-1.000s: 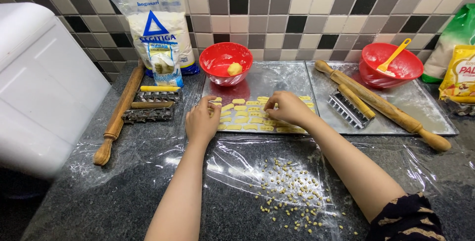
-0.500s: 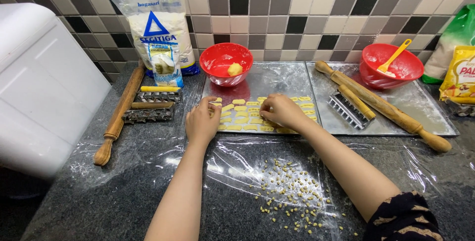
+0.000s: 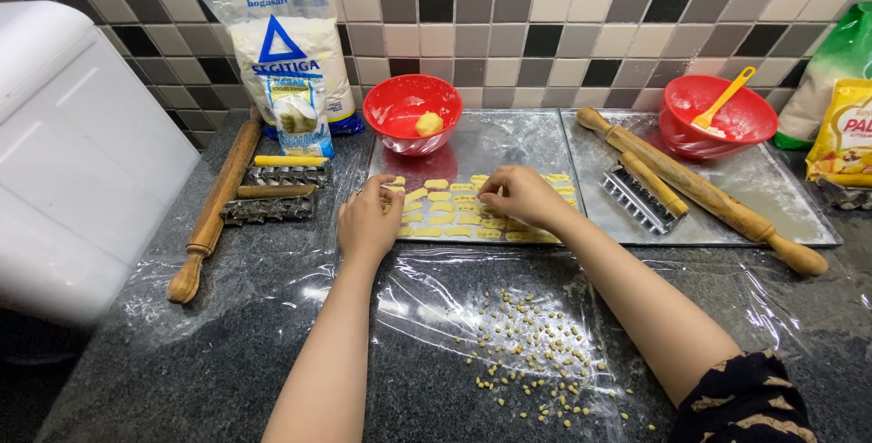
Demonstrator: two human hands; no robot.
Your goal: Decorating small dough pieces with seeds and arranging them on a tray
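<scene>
Step in hand, as I read it: laying small yellow dough pieces in rows on the left flat metal baking tray, which sits on the dark speckled stone desk against the checkered tile wall. Left hand rests at the tray's near-left corner, fingers curled inward over the first pieces; can't tell whether it grips one. Right hand hovers over the middle of the rows, fingertips drawn together in a pinch, apparently on one piece, though the piece itself is hidden under the fingers. To do it well: set each piece down flat, keep gaps even, don't let neighbours touch, hold row lines parallel to the tray edge. The far half of the tray is bare, so fill outward from the near rows rather than reaching over placed ones. Pinch lightly, since soft dough will likely dent. Left hand is best used to steady or nudge strays, not to lean on the tray. Red plastic bowl with a lump of yellow dough sits at the tray's far-left corner, within easy reach. Small yellow crumbs are scattered on the clear plastic sheet near the body; keep the forearms off them so none get dragged onto the tray. Long wooden rolling pin lies on the right tray, well apart.
</scene>
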